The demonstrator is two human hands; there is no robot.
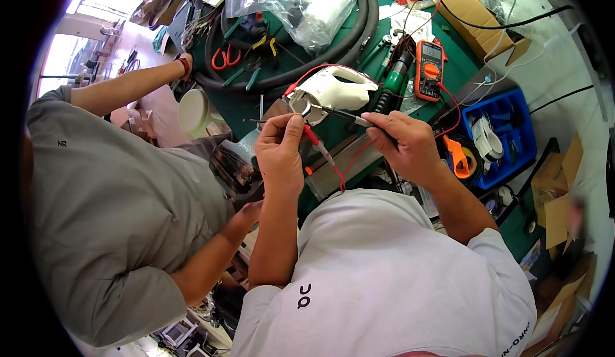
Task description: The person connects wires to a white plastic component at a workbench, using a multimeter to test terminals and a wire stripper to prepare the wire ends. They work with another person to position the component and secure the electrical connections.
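Observation:
A white plastic appliance housing (333, 89) with a looped handle lies on the green table, its round open end toward me. My left hand (280, 149) is closed in a pinch at that opening. What it pinches is mostly hidden; a thin dark piece sticks out to its left. Beside its thumb, a red test probe (314, 138) slants down, its lead running on in red. My right hand (403, 142) grips a slim screwdriver-like tool (349, 116) with a dark shaft and grey end, its tip reaching the opening.
Right of the housing are a green-and-black handled tool (394, 78) and an orange multimeter (429, 70). A blue bin (506, 136) holds parts. Thick black hose (359, 43), pliers (250, 75) and red-handled scissors (225, 58) lie beyond. A person in grey (122, 209) stands close on the left.

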